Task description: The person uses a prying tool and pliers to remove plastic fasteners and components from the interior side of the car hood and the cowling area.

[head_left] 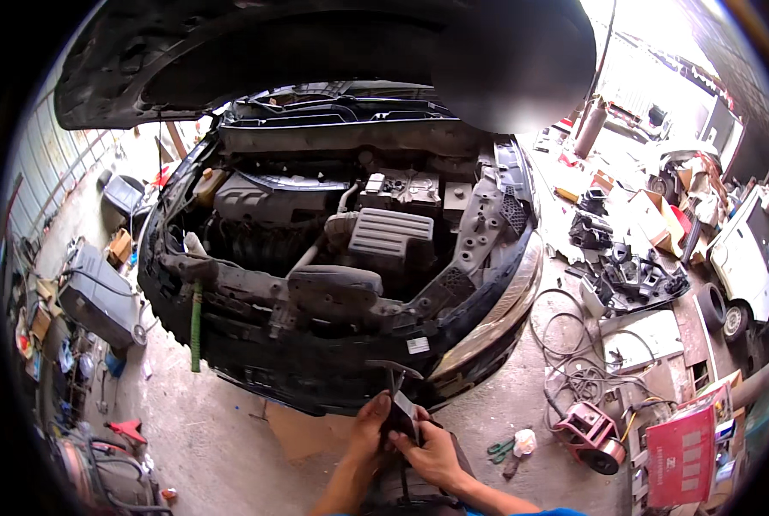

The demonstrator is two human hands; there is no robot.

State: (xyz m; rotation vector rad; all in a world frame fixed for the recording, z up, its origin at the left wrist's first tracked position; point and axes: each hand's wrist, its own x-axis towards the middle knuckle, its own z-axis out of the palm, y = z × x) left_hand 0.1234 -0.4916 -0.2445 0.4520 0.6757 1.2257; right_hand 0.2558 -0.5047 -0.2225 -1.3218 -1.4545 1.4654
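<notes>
In front of the car's bumper, low in the middle of the head view, my two hands are close together. What looks like a body hammer [393,371], with a slim curved head and a thin shaft, points away from me between them. My left hand [372,423] is closed at its shaft, thumb up. My right hand [433,451] pinches a dark flat piece with a pale grey face [404,404] against the shaft. Fingers hide where the two meet. Beyond stands a dark car with its hood [315,52] raised and its engine bay [350,232] exposed.
A green strap [197,327] hangs off the car's front left. On the floor at right lie green-handled scissors [500,450], a red wire-spool machine [589,436], coiled cables [565,331] and dark car parts [629,279]. A red cabinet [681,456] stands near right; a grey bin [101,292] at left.
</notes>
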